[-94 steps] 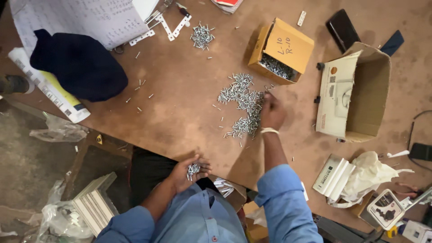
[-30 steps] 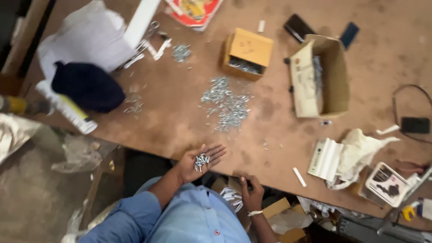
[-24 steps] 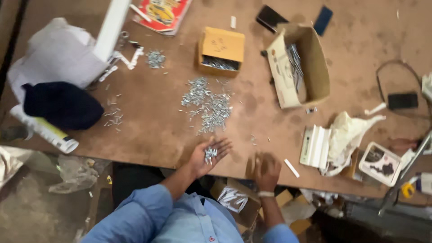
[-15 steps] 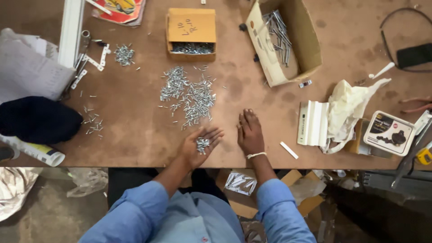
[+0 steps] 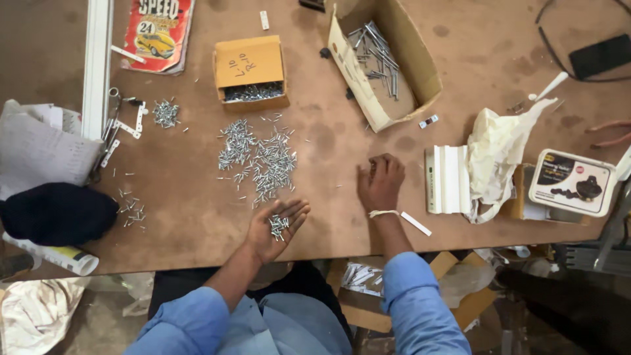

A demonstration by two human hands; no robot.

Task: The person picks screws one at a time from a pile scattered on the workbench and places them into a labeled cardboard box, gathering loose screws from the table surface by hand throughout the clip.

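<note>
A: Containers? Contents?
B: Small box (image 5: pixel 250 71) held short screws; large box (image 5: pixel 384 60) held long ones.
A: Hands?
B: Left hand (image 5: pixel 275 227) lay palm up, fingers spread, cupping screws (image 5: pixel 279 225) at the table (image 5: pixel 197 217) edge. Right hand (image 5: pixel 380 182) rested loosely curled, gripping nothing visible.
A: Change?
B: Right hand had shifted right, away from the pile (image 5: pixel 259 159).

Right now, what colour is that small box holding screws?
Yellow-orange cardboard box, seen clearly in the head view.

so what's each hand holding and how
The left hand cups a small heap of screws loose in its upturned palm, fingers open. The right hand rests on the table, fingers curled; whether it holds anything cannot be told.
</note>
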